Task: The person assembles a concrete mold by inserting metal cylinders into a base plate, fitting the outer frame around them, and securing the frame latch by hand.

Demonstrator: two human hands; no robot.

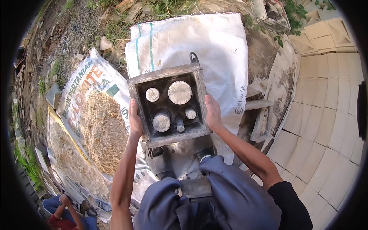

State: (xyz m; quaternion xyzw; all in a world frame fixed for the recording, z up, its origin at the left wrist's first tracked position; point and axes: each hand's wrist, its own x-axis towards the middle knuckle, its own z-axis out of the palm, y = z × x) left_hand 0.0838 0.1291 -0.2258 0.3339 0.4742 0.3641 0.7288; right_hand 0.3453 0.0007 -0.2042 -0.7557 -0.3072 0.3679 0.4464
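Observation:
Between my two hands is a square, dark block mould (167, 142), its open side facing me. Several round posts of different widths stand inside, their tops coated in pale dust; a large post (180, 92) is at the upper right. My left hand (135, 119) presses on the left wall, fingers partly hidden behind it. On the opposite wall, my right hand (213, 114) grips in the same way. A metal loop (194, 58) sticks out from the top edge. The mould is over a white sack (199, 38) spread on the ground.
To the left, a heap of sandy material (103, 130) lies on a printed sack (82, 82). Pale blocks (318, 126) are stacked in rows at the right. Another person (67, 214) sits at the lower left. A rough slab (278, 92) lies beside the blocks.

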